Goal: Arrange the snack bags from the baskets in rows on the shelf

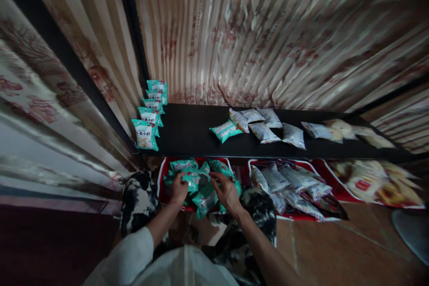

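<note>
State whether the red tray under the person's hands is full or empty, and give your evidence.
Full. The red tray is heaped with teal snack packets; only its rim shows, and both the left hand and right hand rest on the pile.

Left hand (178,190): fingers were buried in the teal packets (197,185), so I couldn't tell its grip.
Right hand (228,192): fingertips were lost among the same packets.
Red tray (163,178): mostly covered, only the rim showed.
Far-right packets (372,183): blurred, and I couldn't read them.
Packet print (145,136): too small to read.
My arms: cut off by the bottom edge.
</note>
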Demonstrator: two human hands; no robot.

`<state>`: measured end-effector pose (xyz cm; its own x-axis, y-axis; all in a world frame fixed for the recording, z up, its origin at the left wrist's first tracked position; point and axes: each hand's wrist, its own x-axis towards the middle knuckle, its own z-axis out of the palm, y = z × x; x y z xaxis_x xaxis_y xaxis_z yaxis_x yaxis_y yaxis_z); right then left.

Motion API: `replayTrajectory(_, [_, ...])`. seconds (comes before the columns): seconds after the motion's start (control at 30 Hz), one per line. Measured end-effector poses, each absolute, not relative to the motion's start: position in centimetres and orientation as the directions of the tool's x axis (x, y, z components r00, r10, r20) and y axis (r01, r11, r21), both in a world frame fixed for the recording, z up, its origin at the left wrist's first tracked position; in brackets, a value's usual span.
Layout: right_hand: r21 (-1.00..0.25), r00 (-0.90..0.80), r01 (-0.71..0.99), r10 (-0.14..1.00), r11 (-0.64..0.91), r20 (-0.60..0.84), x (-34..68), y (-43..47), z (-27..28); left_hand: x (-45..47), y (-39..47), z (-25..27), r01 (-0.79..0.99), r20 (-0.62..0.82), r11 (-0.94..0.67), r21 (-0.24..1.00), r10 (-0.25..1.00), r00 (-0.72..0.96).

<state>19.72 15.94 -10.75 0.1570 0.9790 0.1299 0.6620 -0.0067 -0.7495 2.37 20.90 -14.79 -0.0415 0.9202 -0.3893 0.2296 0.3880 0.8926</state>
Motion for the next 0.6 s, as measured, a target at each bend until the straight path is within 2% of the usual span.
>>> replayTrajectory(0.2, [-0.689,-0.124,0.702,0.983,0.182,0.134,18.1,18.0,-10.1,0.7,23.2,-10.6,0.219,-0.352,0.355,0.909,0.934,-0.055])
replayTrajectory(0.3, [-0.650,-0.191,0.725,0.973,0.227,0.127,17.2,19.0,-9.7,0.8,23.9,-8.1,0.184,-0.331,0.330,0.926,0.943,-0.028])
replayTrajectory(0.43, [-0.680,-0.174,0.698,0.974,0.226,0.144,16.7,20.1,-8.8,1.7,25.0,-4.9,0.041,-0.329,0.328,0.944,0.944,0.032])
replayTrajectory(0.6, [-0.759,-0.054,0.630,0.985,0.163,0.166,16.6,22.0,-7.0,3.5,27.7,-2.4,0.002,-0.291,0.291,0.957,0.954,0.080])
